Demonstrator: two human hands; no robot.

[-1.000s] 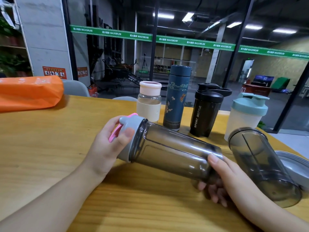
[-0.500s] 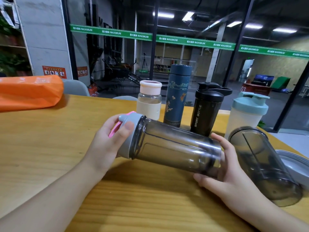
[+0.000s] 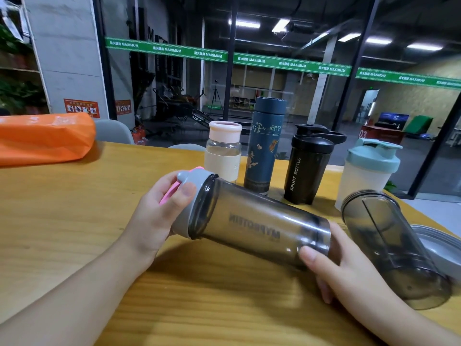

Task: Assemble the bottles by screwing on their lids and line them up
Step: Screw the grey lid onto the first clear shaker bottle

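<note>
a smoky grey shaker bottle [image 3: 259, 224] is held on its side above the wooden counter [image 3: 74, 221] at the middle of the frame, mouth end toward the left. its grey lid [image 3: 193, 193] with a pink flip tab [image 3: 172, 193] sits on the mouth, and the left hand [image 3: 159, 216] wraps that lid, fingers [image 3: 185, 196] curled closed around it. the right hand [image 3: 331, 265] cups the bottle's base, thumb on the near side, fingers closed behind it. just right, a second smoky bottle [image 3: 391, 245] without a lid lies tilted on the counter, with a grey lid-like piece [image 3: 439, 245] behind it at the right edge. along the counter's far edge stand four capped bottles in a row: a clear one with a pink cap [image 3: 223, 151], a blue flask [image 3: 264, 146], a black sport bottle [image 3: 309, 166], a frosted one with a teal lid [image 3: 366, 168]. an orange bag [image 3: 45, 138] lies at the upper left.
</note>
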